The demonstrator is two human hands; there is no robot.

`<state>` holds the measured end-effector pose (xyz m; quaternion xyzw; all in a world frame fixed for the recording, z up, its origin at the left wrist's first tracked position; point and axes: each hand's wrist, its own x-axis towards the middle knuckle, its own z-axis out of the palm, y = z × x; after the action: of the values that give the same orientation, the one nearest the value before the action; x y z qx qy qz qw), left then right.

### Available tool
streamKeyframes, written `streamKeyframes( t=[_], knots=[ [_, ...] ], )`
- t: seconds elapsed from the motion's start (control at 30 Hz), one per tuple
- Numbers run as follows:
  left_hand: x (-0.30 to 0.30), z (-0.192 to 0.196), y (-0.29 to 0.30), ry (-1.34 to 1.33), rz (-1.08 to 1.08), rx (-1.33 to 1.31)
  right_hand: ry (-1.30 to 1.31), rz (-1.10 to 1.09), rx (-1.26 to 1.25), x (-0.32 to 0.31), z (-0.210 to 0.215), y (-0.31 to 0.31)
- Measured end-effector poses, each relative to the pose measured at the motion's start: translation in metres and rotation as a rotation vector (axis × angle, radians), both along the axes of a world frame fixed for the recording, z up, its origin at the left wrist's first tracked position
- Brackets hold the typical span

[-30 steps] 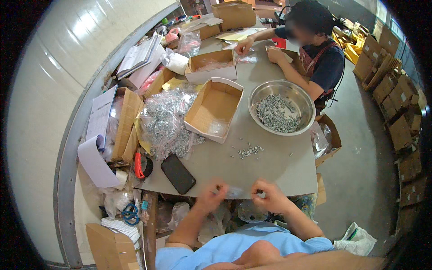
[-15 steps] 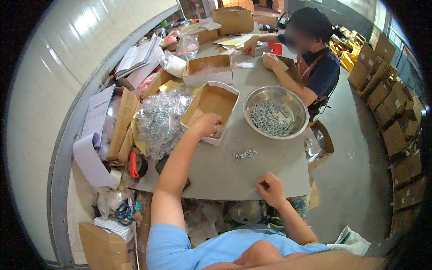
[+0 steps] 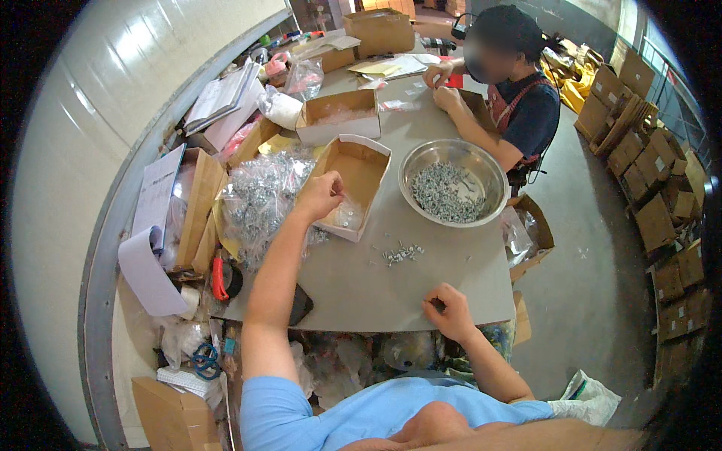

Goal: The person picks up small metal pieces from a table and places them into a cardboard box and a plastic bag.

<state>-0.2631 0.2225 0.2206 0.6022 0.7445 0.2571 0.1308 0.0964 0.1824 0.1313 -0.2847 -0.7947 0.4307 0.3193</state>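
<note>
My left hand (image 3: 321,197) is over the left wall of an open white-edged cardboard box (image 3: 359,169), its fingers drawn together; whatever they may hold does not show. Close beside the fingers, a small clear plastic bag (image 3: 347,216) lies in the near end of this box. At the table's front edge rests my right hand (image 3: 450,314), curled closed, with the inside of its grip hidden. Beyond it lies a small loose pile of screws (image 3: 404,254). A steel bowl (image 3: 492,210) of many screws (image 3: 447,194) stands farther right.
Left of the box is a heap of clear bags of hardware (image 3: 263,199). Behind stands another box (image 3: 338,134) of clear plastic. A co-worker (image 3: 519,98) sits at the far right, hands on the table. A red-and-black tape dispenser (image 3: 219,278) lies at the left edge.
My left hand has moved left and up from inside the box to its left wall, and the clear bag now shows in the box. My right hand stays at the table edge.
</note>
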Motion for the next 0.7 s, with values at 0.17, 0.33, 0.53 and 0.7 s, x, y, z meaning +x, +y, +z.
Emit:
streamKeyframes(
  t=[0.17,0.33,0.53,0.7],
  knots=[
    [0.032,0.005,-0.034,0.121,-0.110,0.227,-0.098,-0.021,-0.159,-0.003,0.004,0.019],
    [0.086,-0.003,-0.084,0.027,-0.192,0.234,-0.187,-0.123,0.219,-0.033,-0.003,0.048],
    [0.119,-0.027,-0.141,-0.279,-0.330,0.176,-0.321,0.072,0.321,-0.064,-0.010,0.056],
    [0.137,-0.054,-0.203,-0.978,0.135,0.021,-0.302,0.256,0.230,-0.048,0.004,0.027]
  ],
)
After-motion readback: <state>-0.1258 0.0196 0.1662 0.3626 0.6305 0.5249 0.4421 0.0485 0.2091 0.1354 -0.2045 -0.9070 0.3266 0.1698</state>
